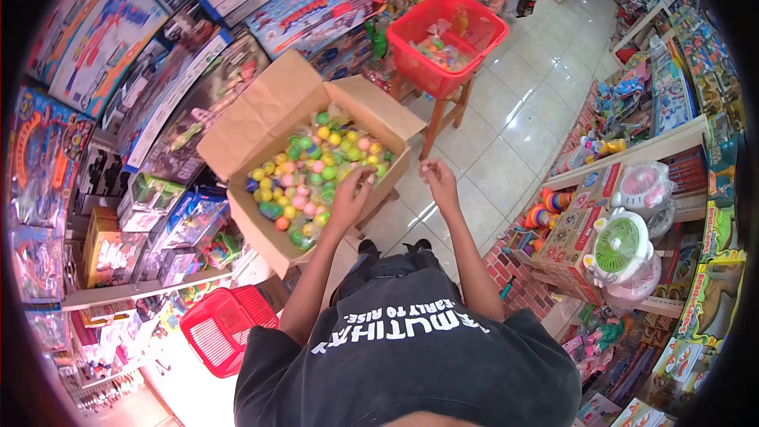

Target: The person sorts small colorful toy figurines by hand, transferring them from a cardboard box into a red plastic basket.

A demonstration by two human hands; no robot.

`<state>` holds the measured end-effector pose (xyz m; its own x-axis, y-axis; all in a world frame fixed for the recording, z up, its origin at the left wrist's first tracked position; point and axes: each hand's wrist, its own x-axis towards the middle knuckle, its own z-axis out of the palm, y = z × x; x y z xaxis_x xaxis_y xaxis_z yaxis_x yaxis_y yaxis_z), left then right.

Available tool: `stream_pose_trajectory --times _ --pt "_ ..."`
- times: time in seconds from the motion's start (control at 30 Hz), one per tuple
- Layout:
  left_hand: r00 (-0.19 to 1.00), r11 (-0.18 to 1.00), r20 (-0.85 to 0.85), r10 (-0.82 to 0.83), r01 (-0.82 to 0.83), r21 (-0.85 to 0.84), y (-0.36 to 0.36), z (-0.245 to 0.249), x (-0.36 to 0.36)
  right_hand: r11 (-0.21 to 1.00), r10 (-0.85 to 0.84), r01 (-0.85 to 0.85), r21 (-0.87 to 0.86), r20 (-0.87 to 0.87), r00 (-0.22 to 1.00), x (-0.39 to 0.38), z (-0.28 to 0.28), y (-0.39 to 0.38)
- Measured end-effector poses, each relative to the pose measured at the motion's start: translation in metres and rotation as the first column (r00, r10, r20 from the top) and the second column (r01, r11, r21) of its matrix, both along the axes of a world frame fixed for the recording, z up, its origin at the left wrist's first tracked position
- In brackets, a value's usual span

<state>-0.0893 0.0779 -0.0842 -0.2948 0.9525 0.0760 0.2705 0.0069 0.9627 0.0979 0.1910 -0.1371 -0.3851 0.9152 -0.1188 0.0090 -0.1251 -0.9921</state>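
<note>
An open cardboard box holds many small balls in yellow, green, pink, orange and blue, some seemingly in clear plastic. Over its near right side is my left hand, with its fingers curled together; anything between them is too small to make out. My right hand is raised just outside the box, above the tiled floor. Its thumb and fingertips are pinched close together, and I cannot see what they hold, if anything. The two hands are apart.
Beyond the box, a red plastic basket with bagged colourful items stands on a wooden stool. Another red basket lies at lower left. Toy shelves line both sides; wrapped fans sit at right. Tiled floor runs between.
</note>
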Motion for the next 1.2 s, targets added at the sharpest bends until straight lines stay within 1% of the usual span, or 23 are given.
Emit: stream_pose_trajectory --times 0.03,0.07,0.1,0.13,0.17,0.23,0.27,0.3,0.33,0.37,0.4,0.47,0.5,0.57,0.6,0.67,0.8,0.87,0.9,1.03,1.1,1.17,1.2 --pt "0.999 1.000 -0.030 0.019 -0.019 0.000 -0.003 -0.007 -0.013 0.995 -0.017 0.021 0.101 -0.041 0.999 -0.017 0.012 -0.002" --pt "0.998 0.999 -0.058 0.034 -0.034 0.003 -0.004 -0.014 -0.024 0.995 -0.012 0.016 0.097 -0.039 0.999 -0.034 0.024 -0.005" --pt "0.994 0.999 -0.110 0.029 -0.032 -0.017 -0.006 -0.025 -0.037 0.980 0.045 -0.053 0.190 0.045 0.998 -0.050 0.038 -0.010" --pt "0.994 0.999 -0.102 0.030 -0.032 -0.020 -0.010 -0.038 -0.048 0.953 0.093 -0.128 0.275 0.136 0.986 -0.065 0.045 -0.013" --pt "0.977 0.999 -0.213 0.010 -0.019 -0.042 -0.013 -0.050 -0.059 0.953 0.095 -0.132 0.272 0.144 0.985 -0.078 0.042 -0.013" --pt "0.920 0.996 -0.390 -0.049 0.017 -0.085 -0.019 -0.072 -0.079 0.791 0.252 -0.396 0.467 0.342 0.905 -0.105 0.031 -0.011" --pt "0.922 0.996 -0.385 -0.044 0.012 -0.085 -0.022 -0.081 -0.085 0.789 0.257 -0.403 0.464 0.347 0.902 -0.115 0.024 -0.010" --pt "0.900 0.994 -0.429 -0.074 0.029 -0.110 -0.025 -0.087 -0.089 0.720 0.249 -0.538 0.438 0.562 0.789 -0.123 0.015 -0.010" --pt "0.876 0.990 -0.471 -0.105 0.046 -0.136 -0.028 -0.093 -0.092 0.650 0.214 -0.661 0.376 0.744 0.633 -0.130 0.006 -0.011" --pt "0.859 0.983 -0.494 -0.137 0.055 -0.177 -0.031 -0.099 -0.095 0.635 0.263 -0.744 0.211 0.846 0.464 -0.138 -0.002 -0.010" --pt "0.861 0.983 -0.491 -0.132 0.049 -0.179 -0.033 -0.101 -0.099 0.630 0.268 -0.748 0.207 0.846 0.460 -0.147 -0.007 -0.008" --pt "0.823 0.958 -0.521 -0.227 0.092 -0.272 -0.037 -0.107 -0.102 0.570 0.254 -0.816 -0.092 0.965 0.068 -0.161 -0.019 -0.008" --pt "0.818 0.953 -0.524 -0.238 0.094 -0.287 -0.038 -0.107 -0.102 0.569 0.253 -0.817 -0.094 0.965 0.065 -0.163 -0.022 -0.009" --pt "0.813 0.961 -0.540 -0.217 0.082 -0.263 -0.039 -0.109 -0.102 0.492 0.217 -0.854 -0.168 0.974 -0.066 -0.164 -0.028 -0.012" --pt "0.807 0.968 -0.557 -0.196 0.069 -0.241 -0.040 -0.112 -0.102 0.494 0.217 -0.852 -0.171 0.974 -0.070 -0.164 -0.032 -0.014" --pt "0.800 0.968 -0.568 -0.194 0.062 -0.243 -0.040 -0.117 -0.101 0.559 0.101 -0.829 -0.032 0.994 0.030 -0.166 -0.040 -0.016" --pt "0.795 0.968 -0.580 -0.176 0.031 -0.250 -0.039 -0.124 -0.101 0.580 0.153 -0.811 -0.082 0.988 0.010 -0.169 -0.045 -0.010" --pt "0.810 0.965 -0.556 -0.188 0.045 -0.260 -0.038 -0.126 -0.102 0.598 0.205 -0.797 -0.083 0.977 0.053 -0.169 -0.046 -0.009" --pt "0.823 0.961 -0.533 -0.198 0.055 -0.272 -0.038 -0.126 -0.103 0.596 0.202 -0.799 -0.081 0.978 0.052 -0.169 -0.041 -0.009" --pt "0.821 0.964 -0.539 -0.191 0.054 -0.259 -0.038 -0.130 -0.104 0.671 0.171 -0.741 -0.035 0.979 0.109 -0.164 -0.031 -0.010" --pt "0.854 0.969 -0.497 -0.152 0.029 -0.245 -0.036 -0.131 -0.104 0.698 0.144 -0.716 -0.018 0.983 0.116 -0.162 -0.026 -0.007" --pt "0.880 0.976 -0.459 -0.123 0.022 -0.219 -0.036 -0.128 -0.104 0.693 0.159 -0.716 0.086 0.950 0.269 -0.160 -0.018 -0.005" --pt "0.903 0.981 -0.418 -0.098 0.016 -0.194 -0.037 -0.122 -0.103 0.691 0.159 -0.718 0.086 0.950 0.268 -0.159 -0.016 -0.003"
